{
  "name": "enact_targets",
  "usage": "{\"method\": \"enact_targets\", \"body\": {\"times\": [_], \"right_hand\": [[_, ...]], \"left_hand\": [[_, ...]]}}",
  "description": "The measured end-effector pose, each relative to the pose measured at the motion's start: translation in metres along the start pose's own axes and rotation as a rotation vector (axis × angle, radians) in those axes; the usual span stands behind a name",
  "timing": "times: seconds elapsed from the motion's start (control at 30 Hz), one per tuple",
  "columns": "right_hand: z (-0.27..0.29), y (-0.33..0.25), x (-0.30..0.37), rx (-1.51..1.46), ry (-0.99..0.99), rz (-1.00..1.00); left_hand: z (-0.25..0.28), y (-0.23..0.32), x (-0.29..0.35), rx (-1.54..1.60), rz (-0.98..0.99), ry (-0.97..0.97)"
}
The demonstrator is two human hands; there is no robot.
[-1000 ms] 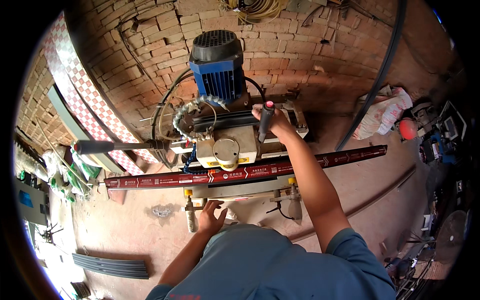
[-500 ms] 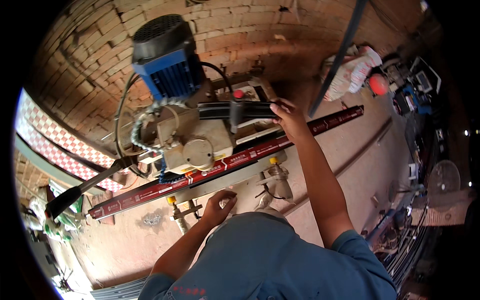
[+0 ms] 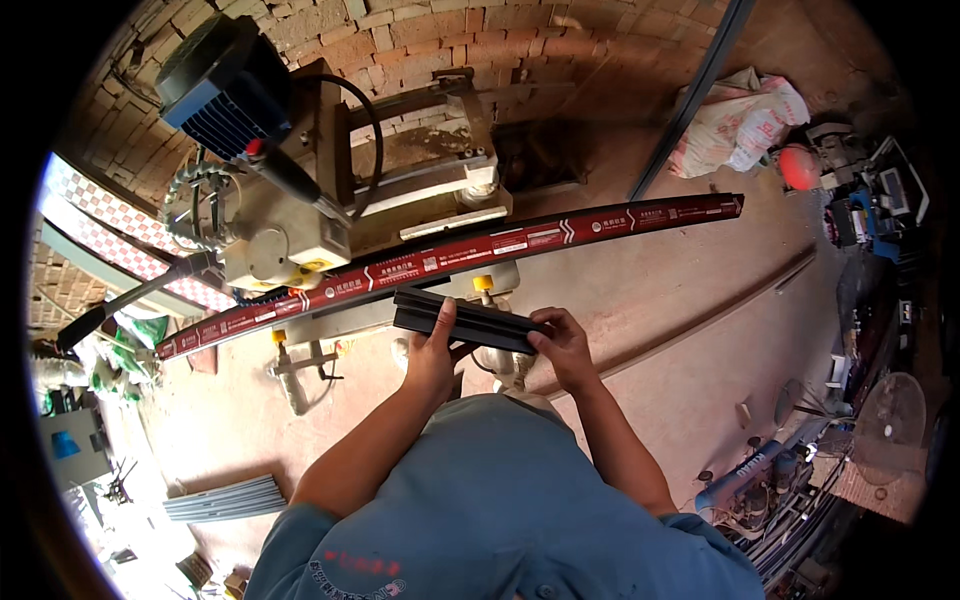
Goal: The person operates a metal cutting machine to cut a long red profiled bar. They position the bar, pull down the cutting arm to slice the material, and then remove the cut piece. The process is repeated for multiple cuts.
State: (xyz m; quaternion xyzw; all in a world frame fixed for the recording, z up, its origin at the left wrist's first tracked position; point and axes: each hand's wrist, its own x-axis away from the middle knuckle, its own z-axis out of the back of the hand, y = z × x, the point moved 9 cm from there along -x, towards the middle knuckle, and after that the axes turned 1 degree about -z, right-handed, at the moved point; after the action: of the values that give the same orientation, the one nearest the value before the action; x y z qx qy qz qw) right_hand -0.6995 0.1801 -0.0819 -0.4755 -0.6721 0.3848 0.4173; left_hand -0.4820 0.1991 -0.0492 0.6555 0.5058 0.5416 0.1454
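While the short black ribbed profile point(image 3: 488, 330) is held up just beyond the blue-grey shirt point(image 3: 480, 480), its long axis is set crosswise, its right end tilted toward the body. Its left part is gripped by the left hand point(image 3: 430, 366), the thumb laid over its face; its right end is pinched by the right hand point(image 3: 567, 350), so neither hand is nearer. Farther off, apart from it, the long red-faced bar point(image 3: 470, 248) is placed across the motor-driven machine point(image 3: 315, 225). White lettering point(image 3: 398, 271) is carried along that bar; red printing point(image 3: 362, 562) is borne on the shirt.
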Motion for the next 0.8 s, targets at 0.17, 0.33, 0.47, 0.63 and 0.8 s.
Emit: {"method": "enact_targets", "body": {"times": [0.17,0.33,0.47,0.63,0.8], "right_hand": [[0.001,-0.017,-0.004,0.53,-0.451,-0.148],[-0.021,-0.055,-0.013,0.7,-0.701,-0.295],[-0.013,-0.064,-0.04,0.751,-0.575,-0.235],[0.041,-0.088,-0.085,0.889,-0.328,-0.008],[0.106,-0.09,-0.158,1.191,-0.261,0.121]], "left_hand": [[-0.014,-0.017,0.026,-0.177,-0.021,0.021],[-0.031,-0.023,0.017,-0.261,-0.143,-0.09],[-0.044,0.012,0.017,-0.169,-0.32,-0.065],[-0.015,0.041,-0.008,-0.253,-0.493,-0.022],[0.017,0.041,-0.048,-0.72,-0.435,0.23]]}}
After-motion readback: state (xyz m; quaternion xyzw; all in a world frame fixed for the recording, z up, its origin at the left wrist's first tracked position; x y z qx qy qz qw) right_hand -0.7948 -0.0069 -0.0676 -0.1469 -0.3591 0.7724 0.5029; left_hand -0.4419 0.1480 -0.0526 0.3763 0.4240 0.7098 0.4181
